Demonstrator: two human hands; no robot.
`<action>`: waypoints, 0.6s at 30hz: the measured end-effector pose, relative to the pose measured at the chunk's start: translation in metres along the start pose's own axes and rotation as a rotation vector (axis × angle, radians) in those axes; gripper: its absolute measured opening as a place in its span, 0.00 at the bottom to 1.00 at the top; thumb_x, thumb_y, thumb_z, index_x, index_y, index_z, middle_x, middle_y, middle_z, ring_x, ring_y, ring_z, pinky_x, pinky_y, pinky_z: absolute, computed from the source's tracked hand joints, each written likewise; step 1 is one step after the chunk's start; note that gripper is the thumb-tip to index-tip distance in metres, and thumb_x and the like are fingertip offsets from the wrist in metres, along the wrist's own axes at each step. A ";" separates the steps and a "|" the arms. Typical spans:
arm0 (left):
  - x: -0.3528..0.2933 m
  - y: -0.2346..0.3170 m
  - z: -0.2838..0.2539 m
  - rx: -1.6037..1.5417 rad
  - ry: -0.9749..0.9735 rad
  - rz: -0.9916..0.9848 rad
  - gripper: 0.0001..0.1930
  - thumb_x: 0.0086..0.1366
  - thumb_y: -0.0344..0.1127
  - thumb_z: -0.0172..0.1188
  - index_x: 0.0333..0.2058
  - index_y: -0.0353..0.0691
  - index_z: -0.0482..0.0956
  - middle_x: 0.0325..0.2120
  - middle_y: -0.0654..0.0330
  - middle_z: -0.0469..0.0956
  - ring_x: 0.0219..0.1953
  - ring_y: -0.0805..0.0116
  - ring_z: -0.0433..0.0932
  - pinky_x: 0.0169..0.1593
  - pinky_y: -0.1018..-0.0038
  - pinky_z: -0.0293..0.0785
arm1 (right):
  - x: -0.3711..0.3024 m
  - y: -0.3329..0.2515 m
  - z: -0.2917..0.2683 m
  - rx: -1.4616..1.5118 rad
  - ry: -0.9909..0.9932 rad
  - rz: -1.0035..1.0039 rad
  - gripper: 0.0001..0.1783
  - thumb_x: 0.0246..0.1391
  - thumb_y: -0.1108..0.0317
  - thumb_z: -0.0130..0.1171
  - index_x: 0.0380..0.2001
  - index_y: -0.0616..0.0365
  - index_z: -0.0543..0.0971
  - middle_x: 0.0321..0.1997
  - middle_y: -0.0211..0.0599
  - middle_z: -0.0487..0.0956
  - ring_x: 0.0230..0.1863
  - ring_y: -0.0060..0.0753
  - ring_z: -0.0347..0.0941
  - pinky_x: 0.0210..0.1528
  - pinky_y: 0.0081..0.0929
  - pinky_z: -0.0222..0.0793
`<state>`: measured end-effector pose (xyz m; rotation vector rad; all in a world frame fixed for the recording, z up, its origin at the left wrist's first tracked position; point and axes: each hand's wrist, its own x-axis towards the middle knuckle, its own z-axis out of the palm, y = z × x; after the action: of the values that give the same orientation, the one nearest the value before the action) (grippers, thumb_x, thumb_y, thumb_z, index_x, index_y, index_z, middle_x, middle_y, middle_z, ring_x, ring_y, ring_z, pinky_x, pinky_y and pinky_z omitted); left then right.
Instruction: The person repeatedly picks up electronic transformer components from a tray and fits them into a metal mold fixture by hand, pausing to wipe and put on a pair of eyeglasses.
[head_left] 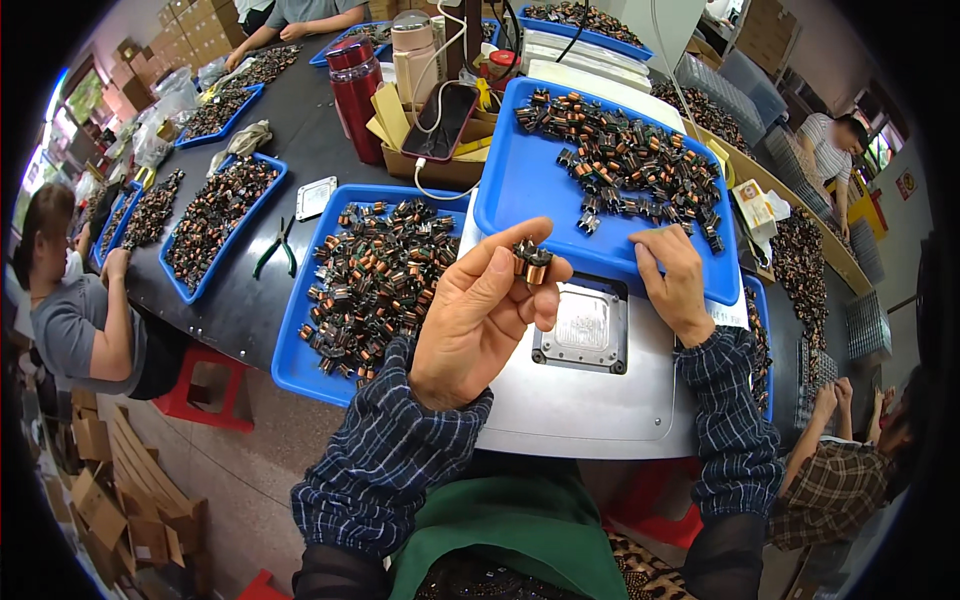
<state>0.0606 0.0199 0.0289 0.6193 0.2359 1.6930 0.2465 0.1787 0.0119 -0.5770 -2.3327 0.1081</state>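
Observation:
My left hand is raised with its palm turned up, closed on a couple of small copper-wound motor armatures between thumb and fingers. My right hand rests at the front rim of the upper blue tray, fingers curled; whatever they may hold is hidden. Loose armatures lie heaped in the far and right part of that tray. Beneath my hands is a silver metal machine top with a square plate set in it.
Left of the machine, a second blue tray brims with armatures. Green-handled pliers, a red flask and a phone on a cardboard box stand beyond. Co-workers sit at the left and right.

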 end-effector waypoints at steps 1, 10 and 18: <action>0.001 0.003 0.000 -0.014 -0.026 0.018 0.19 0.65 0.38 0.41 0.50 0.33 0.62 0.36 0.51 0.72 0.30 0.72 0.72 0.34 0.78 0.71 | 0.004 -0.002 0.000 0.002 -0.004 -0.004 0.05 0.46 0.75 0.49 0.27 0.64 0.74 0.26 0.42 0.73 0.29 0.40 0.67 0.33 0.28 0.62; -0.010 0.019 0.006 0.027 0.075 -0.021 0.13 0.62 0.31 0.46 0.45 0.36 0.67 0.37 0.53 0.72 0.34 0.70 0.72 0.40 0.75 0.70 | 0.006 -0.013 -0.011 -0.085 0.031 -0.030 0.10 0.41 0.77 0.52 0.32 0.63 0.73 0.34 0.44 0.73 0.38 0.45 0.67 0.42 0.32 0.62; -0.011 0.168 -0.070 0.540 0.425 0.164 0.12 0.62 0.29 0.45 0.43 0.32 0.68 0.34 0.53 0.73 0.32 0.70 0.74 0.38 0.76 0.74 | 0.023 -0.177 0.032 0.539 -0.228 -0.716 0.13 0.35 0.75 0.54 0.30 0.64 0.72 0.31 0.39 0.72 0.31 0.40 0.69 0.33 0.33 0.66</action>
<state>-0.1170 -0.0153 0.0487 0.6754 0.9919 1.9190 0.1437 0.0328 0.0445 0.5599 -2.4365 0.4605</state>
